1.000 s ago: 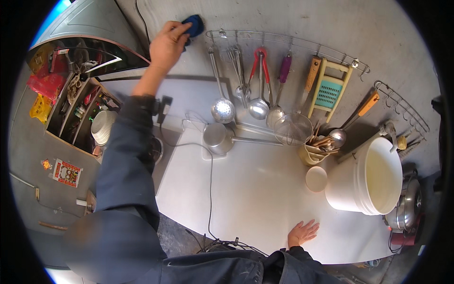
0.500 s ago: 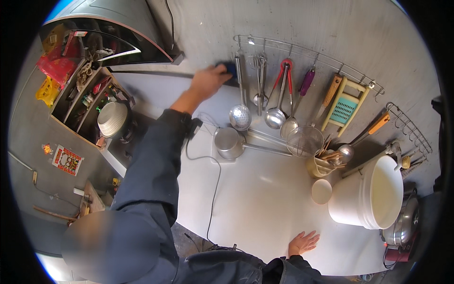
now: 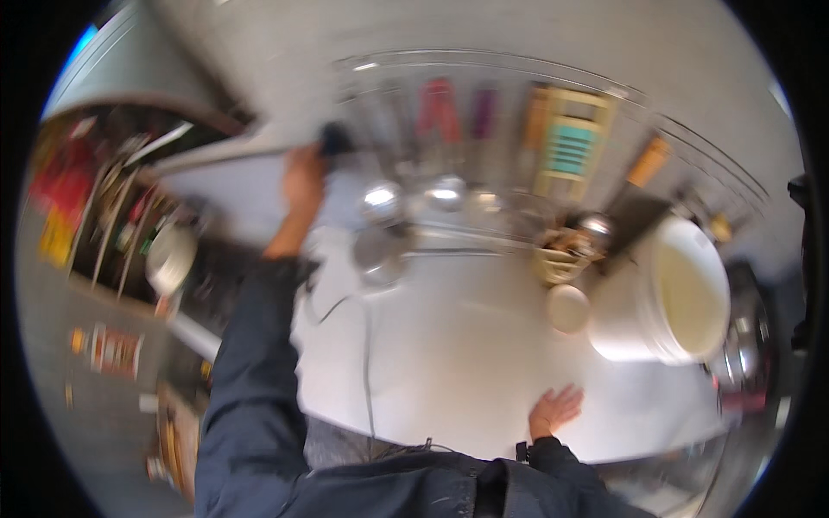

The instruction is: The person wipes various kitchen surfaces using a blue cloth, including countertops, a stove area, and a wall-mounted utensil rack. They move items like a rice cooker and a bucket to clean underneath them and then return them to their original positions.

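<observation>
My left hand (image 3: 304,177) reaches far out with the arm stretched. Its fingers are closed on a dark blue pad (image 3: 334,138), a cloth or sponge, held at the wall's foot left of the hanging utensils. Blur hides its exact shape. Just to the right hangs a skimmer (image 3: 380,200), and nearer stands a metal saucepan (image 3: 380,255) with a long handle. My right hand (image 3: 557,409) lies on the white table (image 3: 466,345) near its front edge, fingers spread and holding nothing.
A wall rail (image 3: 492,57) carries ladles, red-handled tongs (image 3: 439,112) and a grater (image 3: 573,147). A utensil holder (image 3: 557,266), a small bowl (image 3: 567,309) and a white bucket (image 3: 626,311) stand right. A cord (image 3: 370,371) crosses the table; shelves (image 3: 112,233) stand left.
The whole view has swung and blurred, things sitting further left in it. My left hand with the pad has drawn slightly left of the skimmer's handle. My right hand stays flat on the table.
</observation>
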### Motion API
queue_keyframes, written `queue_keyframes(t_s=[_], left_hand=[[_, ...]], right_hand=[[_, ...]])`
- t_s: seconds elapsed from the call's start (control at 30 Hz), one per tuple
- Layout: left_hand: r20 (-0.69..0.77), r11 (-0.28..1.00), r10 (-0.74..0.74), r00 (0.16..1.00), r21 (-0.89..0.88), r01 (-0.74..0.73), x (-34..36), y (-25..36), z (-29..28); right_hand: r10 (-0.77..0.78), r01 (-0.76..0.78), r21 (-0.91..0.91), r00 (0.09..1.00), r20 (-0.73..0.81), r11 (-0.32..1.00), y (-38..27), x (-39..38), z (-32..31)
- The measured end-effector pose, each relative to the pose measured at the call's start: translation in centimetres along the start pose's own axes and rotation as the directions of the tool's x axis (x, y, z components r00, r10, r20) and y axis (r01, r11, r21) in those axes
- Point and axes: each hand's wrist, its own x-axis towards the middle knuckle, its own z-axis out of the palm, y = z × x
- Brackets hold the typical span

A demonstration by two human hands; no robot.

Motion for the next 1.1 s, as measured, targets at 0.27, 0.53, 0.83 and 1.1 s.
queue_keyframes(t_s=[0.27,0.53,0.83,1.1], left_hand=[[-0.056,0.887,-0.048,0.997,-0.461,0.017,-3.1,7.4,-5.1],[-0.048,0.802,0.409,0.911,-0.457,-0.384,0.2,29.1,-9.1],[-0.153,0.843,0.472,0.868,-0.21,-0.495,5.4,49.6,-1.6],[0.111,0.827,0.553,0.825,-0.194,-0.528,-2.2,52.5,5.3]], right_hand=[[-0.096,0.108,0.152,0.992,-0.086,0.982,0.3,0.0,-2.2],[-0.098,0.119,0.183,0.988,-0.12,0.976,0.5,-0.6,-1.9],[-0.103,0.116,0.194,0.992,-0.074,0.974,0.1,-0.5,-1.6],[-0.112,0.123,0.2,0.992,-0.063,0.972,1.1,-1.1,-2.1]])
